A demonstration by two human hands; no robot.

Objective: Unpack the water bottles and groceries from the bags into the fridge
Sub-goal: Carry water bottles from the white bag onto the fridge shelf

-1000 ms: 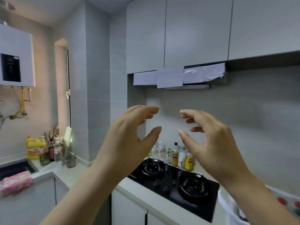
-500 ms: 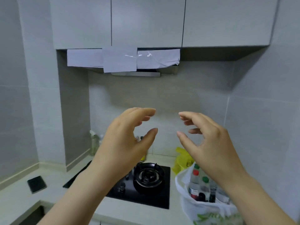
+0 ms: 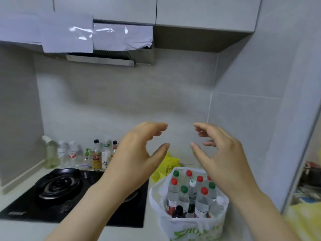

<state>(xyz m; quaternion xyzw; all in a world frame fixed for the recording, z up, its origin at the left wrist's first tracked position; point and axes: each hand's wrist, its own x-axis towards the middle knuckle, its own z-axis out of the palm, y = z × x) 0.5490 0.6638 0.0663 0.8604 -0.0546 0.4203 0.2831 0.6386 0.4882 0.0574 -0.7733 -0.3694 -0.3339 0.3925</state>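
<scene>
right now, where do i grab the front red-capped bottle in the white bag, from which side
Take the front red-capped bottle by its neck, under the cap, coming straight down from above. It stands upright, packed among other bottles, and the white bag wraps its body, so only the top is free. The right hand looks nearest.

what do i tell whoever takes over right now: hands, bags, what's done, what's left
Hands: left hand and right hand are both open, fingers loosely curved, held up and touching nothing.
Things: the white bag stands on the counter right of the hob, packed with upright capped water bottles. A yellow bag lies behind it.
Done: nothing visibly unpacked.
Left: move the bottles and groceries to the fridge, which is not clearly in view.
</scene>
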